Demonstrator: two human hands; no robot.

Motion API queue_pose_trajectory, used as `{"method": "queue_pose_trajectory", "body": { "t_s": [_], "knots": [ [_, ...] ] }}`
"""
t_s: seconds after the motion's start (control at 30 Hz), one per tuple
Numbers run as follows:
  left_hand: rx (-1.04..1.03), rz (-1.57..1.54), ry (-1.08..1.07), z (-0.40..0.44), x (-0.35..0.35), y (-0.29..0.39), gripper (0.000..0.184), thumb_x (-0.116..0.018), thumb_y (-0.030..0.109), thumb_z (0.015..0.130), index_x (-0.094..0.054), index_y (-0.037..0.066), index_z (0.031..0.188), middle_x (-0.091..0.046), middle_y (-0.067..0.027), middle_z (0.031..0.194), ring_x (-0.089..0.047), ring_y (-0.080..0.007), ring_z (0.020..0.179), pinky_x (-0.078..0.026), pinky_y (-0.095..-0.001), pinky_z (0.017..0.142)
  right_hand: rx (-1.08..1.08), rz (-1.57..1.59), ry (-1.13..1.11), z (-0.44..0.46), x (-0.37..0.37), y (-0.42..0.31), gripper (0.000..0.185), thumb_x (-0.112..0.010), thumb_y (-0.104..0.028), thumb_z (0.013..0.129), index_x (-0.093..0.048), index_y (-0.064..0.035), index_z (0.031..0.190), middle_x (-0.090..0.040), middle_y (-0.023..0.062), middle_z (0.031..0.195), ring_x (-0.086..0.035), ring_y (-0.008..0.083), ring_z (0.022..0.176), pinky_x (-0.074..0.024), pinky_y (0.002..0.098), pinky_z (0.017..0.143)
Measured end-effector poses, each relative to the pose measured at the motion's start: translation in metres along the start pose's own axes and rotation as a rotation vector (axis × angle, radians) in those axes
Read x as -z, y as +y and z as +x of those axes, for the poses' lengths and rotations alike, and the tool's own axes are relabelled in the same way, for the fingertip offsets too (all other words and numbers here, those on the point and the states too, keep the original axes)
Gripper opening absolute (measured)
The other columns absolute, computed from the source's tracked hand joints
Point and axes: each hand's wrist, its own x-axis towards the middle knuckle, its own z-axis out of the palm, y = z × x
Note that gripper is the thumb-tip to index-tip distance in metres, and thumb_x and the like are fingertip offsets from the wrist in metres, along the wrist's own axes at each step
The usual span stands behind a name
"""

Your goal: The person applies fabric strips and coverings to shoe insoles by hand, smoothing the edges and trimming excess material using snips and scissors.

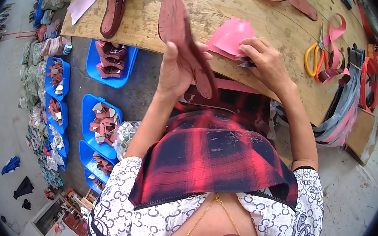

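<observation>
A long reddish-brown shoe sole (179,19) is tilted in my left hand (176,71), whose thumb and fingers are wrapped round its narrow middle. To the right, my right hand (265,61) has its fingers bent round a small dark object (245,62) at the table's edge; what it is cannot be made out. Bright pink sheets (234,35) lie on the wooden table (152,0), right beside the fingertips of my right hand. Another reddish-brown sole (113,13) rests at the left of the table, with pink pieces at its top.
Yellow-and-orange scissors (314,57) and a pink strap (336,34) lie on the right of the table. Strips hang in a bundle (347,101) at its right edge. Blue bins (127,73) with reddish parts stand on the floor at left, below a pink sheet (84,2).
</observation>
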Motion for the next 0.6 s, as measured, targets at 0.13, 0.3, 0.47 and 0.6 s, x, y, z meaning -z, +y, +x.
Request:
{"method": "queue_pose_trajectory", "body": {
  "t_s": [0.13,0.3,0.47,0.6],
  "knots": [
    [0.039,0.142,0.021,0.002,-0.014,0.002,0.029,-0.062,0.017,0.090,-0.061,0.000,0.113,-0.069,-0.0148,0.100,-0.069,-0.0237,0.089,-0.056,-0.0358,0.080,-0.133,0.124,-0.027,0.005,0.002,-0.007,0.022,-0.071,-0.004,0.072,-0.061,-0.0019,0.092,-0.061,0.0080,0.101,-0.060,0.0239,0.095,-0.0499,0.0351,0.079],
    [0.104,0.119,0.044,0.012,-0.032,-0.046,0.042,-0.060,0.016,0.090,-0.052,0.000,0.128,-0.061,-0.0160,0.123,-0.055,-0.0255,0.120,-0.038,-0.0398,0.107,-0.520,0.465,-0.042,0.017,0.000,0.002,0.006,-0.060,-0.002,0.084,-0.061,0.0035,0.086,-0.060,0.0073,0.091,-0.058,0.0153,0.089,-0.0458,0.0281,0.078],
    [0.117,0.034,0.116,0.008,-0.014,-0.048,0.045,-0.059,0.028,0.093,-0.052,0.000,0.127,-0.063,-0.0131,0.120,-0.059,-0.0244,0.112,-0.045,-0.0396,0.101,-0.512,0.654,-0.061,0.011,0.002,0.006,0.011,-0.064,-0.009,0.087,-0.066,0.0011,0.091,-0.059,0.0039,0.092,-0.057,0.0144,0.090,-0.0443,0.0279,0.084],
    [0.083,-0.091,-0.033,-0.008,-0.005,-0.027,0.050,-0.065,0.038,0.090,-0.057,-0.001,0.119,-0.064,-0.0120,0.117,-0.064,-0.0220,0.101,-0.055,-0.0359,0.084,-0.426,0.598,-0.034,0.007,-0.002,0.006,0.012,-0.067,-0.010,0.086,-0.066,0.0004,0.091,-0.058,0.0041,0.096,-0.056,0.0141,0.093,-0.0448,0.0284,0.084]
  ]
}}
